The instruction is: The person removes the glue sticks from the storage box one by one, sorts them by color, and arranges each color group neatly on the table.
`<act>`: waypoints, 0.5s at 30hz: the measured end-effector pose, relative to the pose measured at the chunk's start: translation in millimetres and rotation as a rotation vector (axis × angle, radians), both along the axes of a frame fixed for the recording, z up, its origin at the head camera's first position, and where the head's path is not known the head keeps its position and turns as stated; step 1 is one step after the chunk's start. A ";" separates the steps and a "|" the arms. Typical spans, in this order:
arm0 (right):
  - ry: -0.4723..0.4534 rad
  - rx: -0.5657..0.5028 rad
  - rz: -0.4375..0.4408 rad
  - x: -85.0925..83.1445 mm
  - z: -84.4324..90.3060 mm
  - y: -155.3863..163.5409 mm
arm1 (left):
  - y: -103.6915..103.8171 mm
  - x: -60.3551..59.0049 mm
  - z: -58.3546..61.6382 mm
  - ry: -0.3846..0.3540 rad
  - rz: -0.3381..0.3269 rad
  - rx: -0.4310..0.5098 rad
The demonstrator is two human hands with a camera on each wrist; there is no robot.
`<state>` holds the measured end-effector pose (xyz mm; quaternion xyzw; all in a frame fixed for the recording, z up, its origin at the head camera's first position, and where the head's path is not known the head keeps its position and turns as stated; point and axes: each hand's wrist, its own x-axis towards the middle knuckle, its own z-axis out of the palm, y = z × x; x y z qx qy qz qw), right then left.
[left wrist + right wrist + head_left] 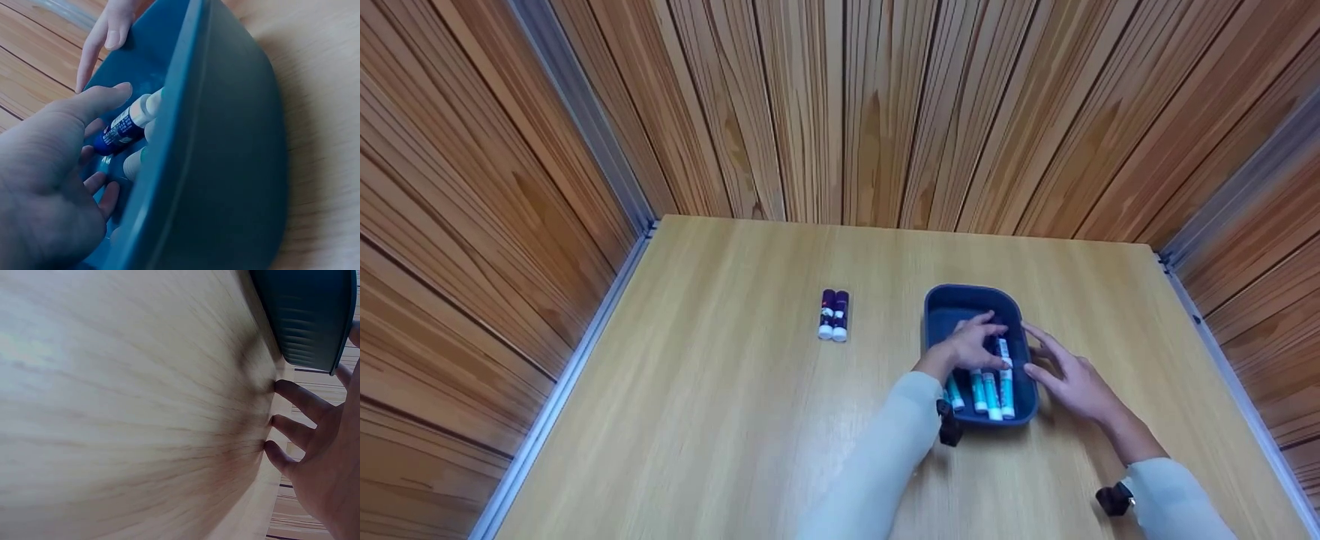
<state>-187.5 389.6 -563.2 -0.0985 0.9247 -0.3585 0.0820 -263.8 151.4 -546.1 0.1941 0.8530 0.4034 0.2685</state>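
Note:
My left hand [971,345] reaches into a dark blue plastic bin [969,289], its fingers spread over several teal-and-white glue sticks [992,397]. In the left wrist view, a dark blue glue stick [119,132] with a white end lies between the thumb and the fingers, the thumb standing off from it. White ends of other sticks show beside it, partly behind the bin wall. My right hand [1072,382] is at the bin's right side with thumb and a fingertip at the rim. In the right wrist view its other fingers are extended outside the bin, near the tabletop.
Two purple glue sticks [833,315] with white ends lie side by side on the wooden table [720,360], left of the bin. Wood-panelled walls [870,112] enclose the back and sides, with metal rails [577,390] along the table's side edges.

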 end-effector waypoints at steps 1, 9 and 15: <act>0.002 -0.002 0.002 -0.1 -0.4 0.1 | 0.1 0.3 0.3 0.013 -0.009 -0.016; 0.002 -0.016 0.003 1.0 -3.4 0.6 | 3.3 1.7 -1.4 0.081 0.042 -0.067; -0.027 -0.021 -0.009 1.5 -0.9 0.9 | 7.4 2.4 -3.6 0.103 0.140 -0.059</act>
